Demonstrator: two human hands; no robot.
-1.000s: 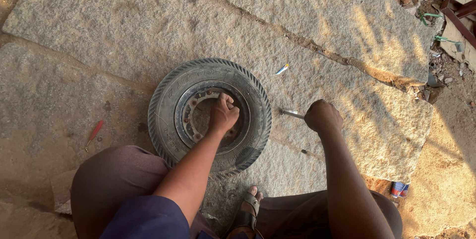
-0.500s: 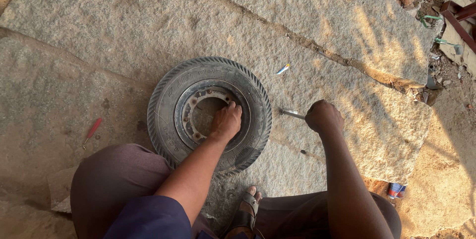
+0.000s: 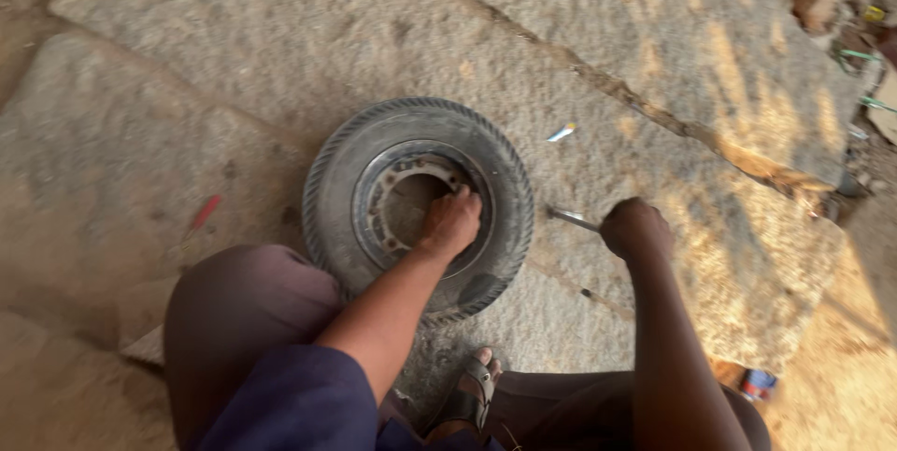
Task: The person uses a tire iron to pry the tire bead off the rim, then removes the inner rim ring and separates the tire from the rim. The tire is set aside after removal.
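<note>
One head-worn camera looks steeply down from above the squatting person, fairly close. Rough grey stone slabs [image 3: 234,68] fill the frame; a small black rubber tyre on its metal rim [image 3: 418,203] sits near centre, knees along the bottom edge, the far upper right perhaps slightly blurred.
</note>
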